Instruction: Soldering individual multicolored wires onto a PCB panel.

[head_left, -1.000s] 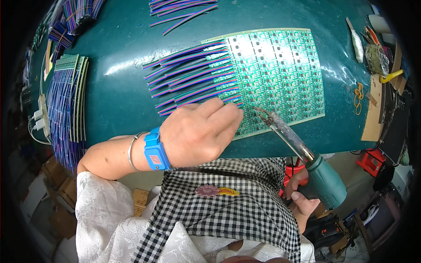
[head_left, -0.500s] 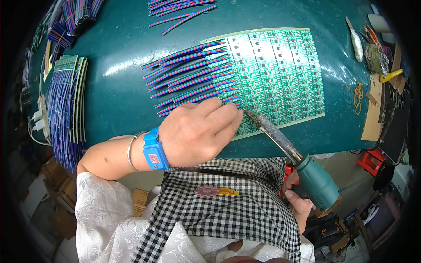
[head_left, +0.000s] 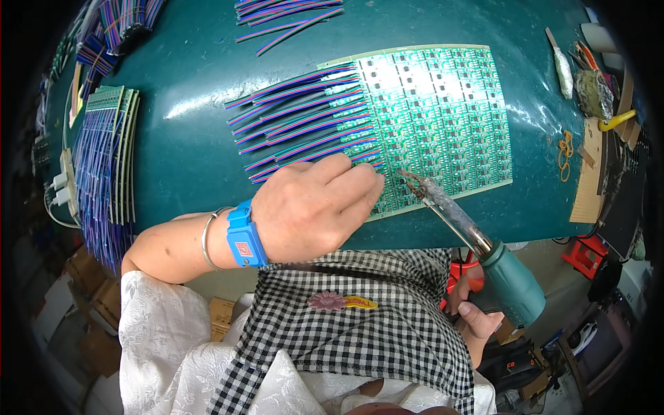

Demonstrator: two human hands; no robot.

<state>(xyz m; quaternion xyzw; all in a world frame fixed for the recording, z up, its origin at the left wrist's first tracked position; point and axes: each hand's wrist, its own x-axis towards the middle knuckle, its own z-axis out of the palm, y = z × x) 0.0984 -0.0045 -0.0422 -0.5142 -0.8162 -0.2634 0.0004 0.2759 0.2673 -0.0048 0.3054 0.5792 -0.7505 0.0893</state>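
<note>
My left hand [head_left: 315,204], wearing a blue wrist strap [head_left: 245,235], is closed in a pinch at the lower left part of a green circuit board panel [head_left: 443,117]. Its fingers hide whatever they hold. Rows of multicoloured wires [head_left: 304,124] run leftward from the panel's left side, and the lowest ones pass behind this hand. In my right hand [head_left: 476,315], partly hidden below the table edge, is a soldering iron [head_left: 512,283] with a green handle. The iron's tip is over the panel, a little right of my left fingertips.
Loose wires [head_left: 290,17] lie at the far edge of the green table [head_left: 187,159]. A stack of wired boards [head_left: 107,159] stands at the left, with wire bundles [head_left: 117,28] behind it. Rubber bands [head_left: 565,155] and a cardboard piece [head_left: 588,169] lie at the right.
The soldering iron has shifted slightly right, its tip drawing away from my left fingertips. My right hand moved with it. The left hand stays nearly still.
</note>
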